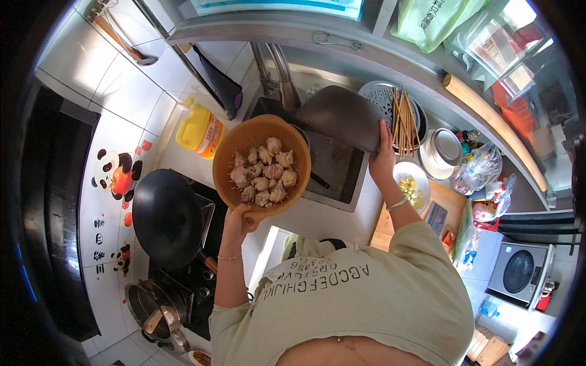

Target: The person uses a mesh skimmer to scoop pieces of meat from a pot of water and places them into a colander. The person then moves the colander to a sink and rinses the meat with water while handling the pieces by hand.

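My left hand point(234, 229) grips the near rim of an orange-brown colander point(223, 149), thumb by its handle. Several pale, wrinkled, rounded lumps point(264, 171) lie inside; I cannot make out their kind. My right hand point(383, 157) is closed on the right edge of a dark, rounded, basin-like vessel point(339, 116), tilted over the sink point(348, 201) with its outer side showing. Its inside is hidden. Behind the colander stands a metal faucet point(287, 85). A black handle point(320, 180) shows in the sink, partly covered by the colander.
Left of the colander are a black wok point(168, 216) on the stove and a yellow jug point(198, 128). At right stand a perforated steamer tray point(375, 94) with chopsticks point(404, 122), a plate of pale yellow pieces point(400, 171), stacked bowls point(442, 149) and a cutting board point(383, 229).
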A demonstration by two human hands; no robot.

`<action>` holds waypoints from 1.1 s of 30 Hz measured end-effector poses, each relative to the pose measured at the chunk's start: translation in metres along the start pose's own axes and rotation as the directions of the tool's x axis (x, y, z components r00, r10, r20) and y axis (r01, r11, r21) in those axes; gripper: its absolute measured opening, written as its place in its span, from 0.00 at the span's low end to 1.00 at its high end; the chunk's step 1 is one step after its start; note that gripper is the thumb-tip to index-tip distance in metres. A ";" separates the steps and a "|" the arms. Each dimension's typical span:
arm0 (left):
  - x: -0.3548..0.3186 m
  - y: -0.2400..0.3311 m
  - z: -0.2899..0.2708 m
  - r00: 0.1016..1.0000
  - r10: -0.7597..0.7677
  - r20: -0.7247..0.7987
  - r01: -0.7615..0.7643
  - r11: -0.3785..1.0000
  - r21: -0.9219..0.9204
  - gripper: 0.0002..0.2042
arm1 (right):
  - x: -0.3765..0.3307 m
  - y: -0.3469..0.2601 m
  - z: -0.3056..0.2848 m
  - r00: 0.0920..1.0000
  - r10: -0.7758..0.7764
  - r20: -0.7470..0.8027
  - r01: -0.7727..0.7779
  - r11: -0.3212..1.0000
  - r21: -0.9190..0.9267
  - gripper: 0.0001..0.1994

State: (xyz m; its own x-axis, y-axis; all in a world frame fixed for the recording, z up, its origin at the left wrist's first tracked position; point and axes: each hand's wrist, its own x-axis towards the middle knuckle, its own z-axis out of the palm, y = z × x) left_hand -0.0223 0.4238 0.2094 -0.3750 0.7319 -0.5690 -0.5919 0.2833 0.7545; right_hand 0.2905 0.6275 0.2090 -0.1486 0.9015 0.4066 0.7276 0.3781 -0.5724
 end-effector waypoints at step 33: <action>0.098 0.022 0.013 0.979 -0.193 0.063 0.183 0.973 0.142 0.11 | 0.006 0.027 0.131 0.609 0.358 0.708 -0.695 0.671 0.258 0.10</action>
State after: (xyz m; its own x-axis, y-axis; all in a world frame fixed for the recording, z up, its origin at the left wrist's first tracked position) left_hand -0.0633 0.5101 0.1745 -0.2078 0.7009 -0.6823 -0.5433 0.4974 0.6764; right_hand 0.2215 0.6712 0.1028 -0.3041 0.8334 -0.4615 0.4190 -0.3181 -0.8505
